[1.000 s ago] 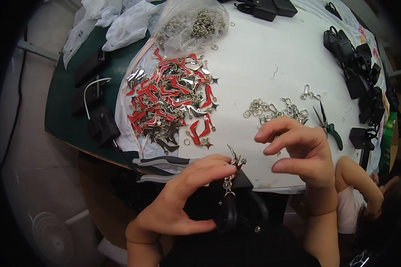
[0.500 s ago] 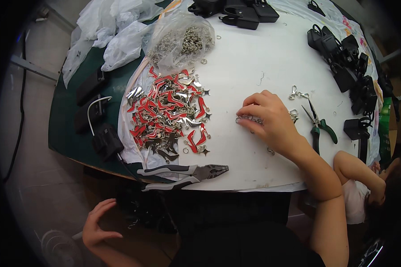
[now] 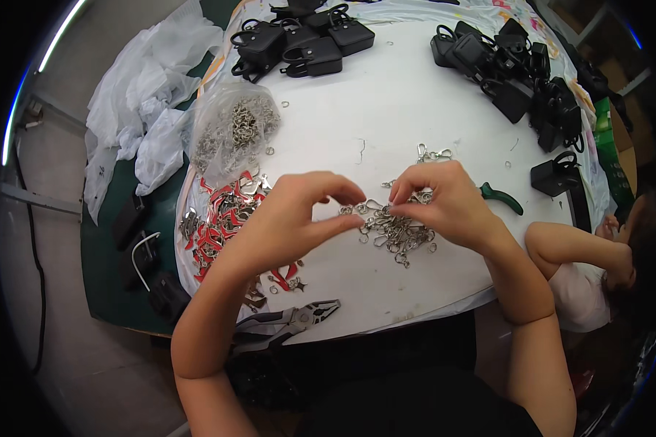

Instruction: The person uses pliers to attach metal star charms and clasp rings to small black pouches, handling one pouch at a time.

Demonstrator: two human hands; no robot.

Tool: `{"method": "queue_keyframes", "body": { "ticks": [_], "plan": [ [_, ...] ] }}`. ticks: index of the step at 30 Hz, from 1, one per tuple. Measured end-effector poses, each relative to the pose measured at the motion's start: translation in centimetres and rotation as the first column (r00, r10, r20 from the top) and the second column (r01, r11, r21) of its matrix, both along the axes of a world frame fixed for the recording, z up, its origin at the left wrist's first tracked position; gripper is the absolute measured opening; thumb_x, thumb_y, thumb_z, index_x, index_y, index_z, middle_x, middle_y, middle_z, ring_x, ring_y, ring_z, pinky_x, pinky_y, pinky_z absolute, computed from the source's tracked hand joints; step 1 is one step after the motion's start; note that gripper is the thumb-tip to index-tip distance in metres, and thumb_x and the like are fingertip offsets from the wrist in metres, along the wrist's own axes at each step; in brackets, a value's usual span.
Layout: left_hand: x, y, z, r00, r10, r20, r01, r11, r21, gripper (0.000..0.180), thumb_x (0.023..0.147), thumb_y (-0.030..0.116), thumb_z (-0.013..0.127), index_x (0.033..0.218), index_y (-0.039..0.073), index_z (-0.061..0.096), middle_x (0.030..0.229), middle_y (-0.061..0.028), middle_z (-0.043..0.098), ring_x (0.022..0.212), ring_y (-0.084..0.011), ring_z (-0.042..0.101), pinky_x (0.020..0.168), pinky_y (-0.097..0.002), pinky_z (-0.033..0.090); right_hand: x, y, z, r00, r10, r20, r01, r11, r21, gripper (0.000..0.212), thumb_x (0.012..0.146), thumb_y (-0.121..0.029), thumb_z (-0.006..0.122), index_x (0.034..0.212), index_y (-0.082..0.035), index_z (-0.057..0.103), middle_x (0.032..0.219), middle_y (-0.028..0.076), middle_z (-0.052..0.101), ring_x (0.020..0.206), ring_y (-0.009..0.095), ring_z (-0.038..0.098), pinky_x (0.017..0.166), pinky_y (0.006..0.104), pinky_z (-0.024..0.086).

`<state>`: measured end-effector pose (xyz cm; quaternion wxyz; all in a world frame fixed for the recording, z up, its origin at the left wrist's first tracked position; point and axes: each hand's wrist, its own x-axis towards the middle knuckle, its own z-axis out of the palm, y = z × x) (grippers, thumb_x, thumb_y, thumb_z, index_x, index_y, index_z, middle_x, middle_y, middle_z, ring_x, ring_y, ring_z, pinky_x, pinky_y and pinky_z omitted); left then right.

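My left hand (image 3: 295,218) reaches over the white board with thumb and index finger curved and apart, beside a pile of silver snap hooks with rings (image 3: 399,237). At the pile's upper edge my right hand (image 3: 444,207) pinches a snap hook, though its fingertips partly hide it. Several more snap hooks (image 3: 434,153) lie beyond the right hand. Left of my left forearm spreads a heap of red high-heel-shaped metal charms (image 3: 215,229), partly covered by that arm. Grey-handled combination pliers (image 3: 270,318) rest at the near edge.
Green-handled pliers (image 3: 503,198) lie right of my right hand, mostly hidden. A clear bag of metal rings (image 3: 233,138) stands far left, near crumpled white plastic (image 3: 135,95). Small black handbags (image 3: 313,57) line the back and right side. Another person's arm (image 3: 576,244) is at the right edge.
My left hand has come up from below the table to the board's middle. A pile of snap hooks now lies under my hands. The view has shifted, and my right hand covers part of the green pliers.
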<state>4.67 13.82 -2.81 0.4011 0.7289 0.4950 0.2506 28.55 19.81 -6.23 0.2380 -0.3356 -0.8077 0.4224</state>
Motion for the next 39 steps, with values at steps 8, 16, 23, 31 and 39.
{"method": "queue_keyframes", "body": {
  "ticks": [8, 16, 23, 31, 39],
  "plan": [
    [8.0, 11.3, -6.2, 0.997, -0.007, -0.073, 0.027, 0.961, 0.274, 0.024, 0.082, 0.012, 0.073, 0.106, 0.006, 0.073, 0.106, -0.0077, 0.068, 0.1, -0.0217, 0.062, 0.089, -0.0351, 0.05, 1.6, -0.5, -0.1, 0.993, -0.079, 0.089, 0.063, 0.983, 0.17, 0.009, 0.078, -0.008, 0.074, 0.081, -0.003, 0.067, 0.08, 0.007, 0.067, 0.075, 0.023, 0.062, 0.066, 0.0345, 0.049],
    [9.6, 11.6, -6.6, 0.932, -0.073, -0.354, 0.239, 0.86, 0.45, 0.012, 0.081, 0.011, 0.07, 0.091, 0.005, 0.071, 0.096, -0.0079, 0.065, 0.097, -0.0267, 0.057, 0.088, -0.0374, 0.048, 4.5, 2.3, 2.0, 0.912, -0.411, 0.015, 0.408, 0.909, 0.088, 0.009, 0.08, -0.009, 0.073, 0.085, -0.002, 0.07, 0.079, 0.01, 0.07, 0.067, 0.021, 0.062, 0.063, 0.0331, 0.049],
    [4.5, 7.8, -3.1, 0.962, 0.26, 0.078, -0.257, 0.965, -0.053, 0.012, 0.092, 0.012, 0.065, 0.096, 0.001, 0.069, 0.087, -0.0079, 0.069, 0.078, -0.0152, 0.063, 0.069, -0.0277, 0.049, 2.4, 0.9, -0.6, 0.99, -0.14, 0.02, 0.133, 0.97, 0.205, 0.006, 0.08, -0.006, 0.071, 0.086, -0.005, 0.071, 0.081, 0.005, 0.066, 0.08, 0.024, 0.06, 0.072, 0.0361, 0.048],
    [-0.8, -1.2, -1.4, 0.534, 0.665, 0.523, -0.178, 0.692, -0.699, 0.022, 0.092, 0.004, 0.066, 0.111, -0.007, 0.063, 0.097, -0.0116, 0.069, 0.085, -0.0173, 0.07, 0.077, -0.028, 0.058, -1.6, -0.9, -3.0, 1.0, -0.012, 0.01, 0.007, 0.924, 0.383, 0.007, 0.08, -0.008, 0.072, 0.087, -0.008, 0.071, 0.088, 0.002, 0.066, 0.086, 0.022, 0.059, 0.078, 0.0363, 0.046],
    [-1.4, -2.2, -3.6, 0.577, 0.59, 0.565, -0.184, 0.768, -0.613, 0.019, 0.089, 0.002, 0.068, 0.107, -0.002, 0.064, 0.099, -0.0095, 0.068, 0.089, -0.0209, 0.07, 0.08, -0.0319, 0.058, -3.3, -0.7, -2.2, 0.984, 0.007, 0.177, -0.068, 0.937, 0.343, 0.006, 0.079, -0.011, 0.075, 0.081, -0.009, 0.069, 0.083, 0.002, 0.062, 0.083, 0.023, 0.057, 0.078, 0.0376, 0.045]
  ]
}}
